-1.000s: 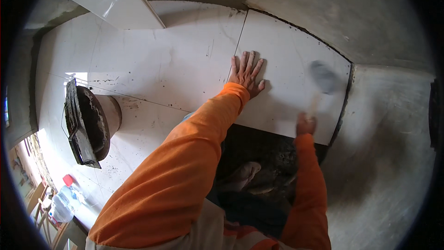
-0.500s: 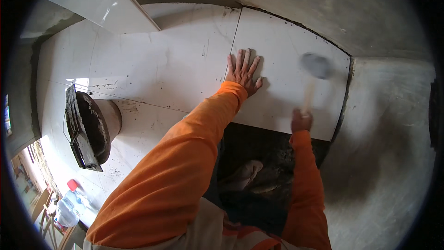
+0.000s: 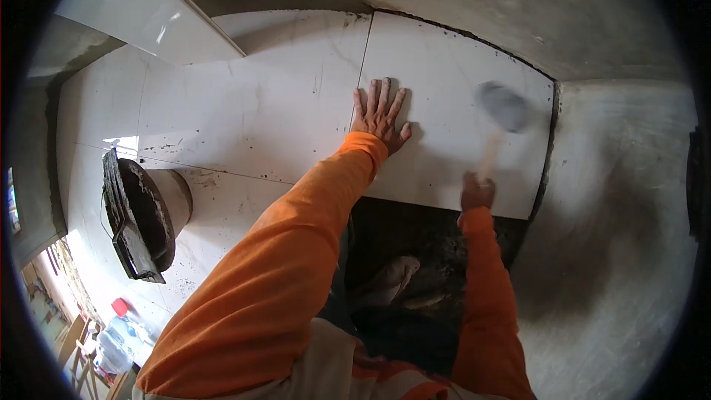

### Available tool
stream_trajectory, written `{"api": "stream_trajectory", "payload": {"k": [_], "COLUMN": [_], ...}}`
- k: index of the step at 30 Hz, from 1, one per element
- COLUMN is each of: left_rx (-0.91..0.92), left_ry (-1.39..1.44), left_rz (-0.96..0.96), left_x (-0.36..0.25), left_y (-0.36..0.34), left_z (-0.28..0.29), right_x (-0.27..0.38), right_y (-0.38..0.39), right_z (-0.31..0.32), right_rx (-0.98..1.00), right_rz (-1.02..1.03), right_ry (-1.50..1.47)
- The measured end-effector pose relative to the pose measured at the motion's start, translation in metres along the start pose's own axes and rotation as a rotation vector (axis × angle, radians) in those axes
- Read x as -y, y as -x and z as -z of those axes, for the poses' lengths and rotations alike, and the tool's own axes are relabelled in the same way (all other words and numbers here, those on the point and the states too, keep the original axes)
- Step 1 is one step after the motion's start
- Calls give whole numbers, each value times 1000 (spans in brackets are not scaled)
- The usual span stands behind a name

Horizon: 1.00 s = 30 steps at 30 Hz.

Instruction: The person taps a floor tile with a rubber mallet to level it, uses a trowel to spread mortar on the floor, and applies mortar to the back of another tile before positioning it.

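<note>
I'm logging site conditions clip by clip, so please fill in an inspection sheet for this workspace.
Surface: large white glossy floor tiles, specked with dirt; dark, rough, untiled patch by the person.
Job's things: white glossy corner tile; mallet with grey head and pale handle, blurred, contact unclear.
Clutter: round grey-brown bucket with a flat, mortar-crusted tool at its mouth; clear plastic container, lower left.
Hands: left hand spread on the corner tile by its joint; right hand grips the mallet handle.
Cables: nothing seen.
Surroundings: bare grey walls; glossy white panel, upper left.
</note>
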<state>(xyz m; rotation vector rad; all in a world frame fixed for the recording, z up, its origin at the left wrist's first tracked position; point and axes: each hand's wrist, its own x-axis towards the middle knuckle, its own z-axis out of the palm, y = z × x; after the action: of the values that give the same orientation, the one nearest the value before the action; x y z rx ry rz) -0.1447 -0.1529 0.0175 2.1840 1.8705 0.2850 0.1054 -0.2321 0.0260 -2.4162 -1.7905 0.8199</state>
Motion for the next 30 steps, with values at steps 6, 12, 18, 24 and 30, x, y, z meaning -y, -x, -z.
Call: {"api": "stream_trajectory", "payload": {"k": [6,12,18,24,30], "left_rx": [-2,-19,6,2,27], "left_ry": [-10,1,4,-14,-39], "left_rz": [-16,-22,-23,-20,-20], "left_x": [3,5,0,3,2], "left_y": [-2,2,6,-4,-7], "left_z": [-2,-6,-9,-5,-1], "right_x": [12,50,41,56,47], "right_y": [8,19,15,21,28], "right_z": [-14,9,2,18,2], "right_rx": [-3,-580,-651,-426,-271], "right_rz": [-325,-128,-402,-175,-211], "right_ry": [-131,-890,-1219,-1003,-664]}}
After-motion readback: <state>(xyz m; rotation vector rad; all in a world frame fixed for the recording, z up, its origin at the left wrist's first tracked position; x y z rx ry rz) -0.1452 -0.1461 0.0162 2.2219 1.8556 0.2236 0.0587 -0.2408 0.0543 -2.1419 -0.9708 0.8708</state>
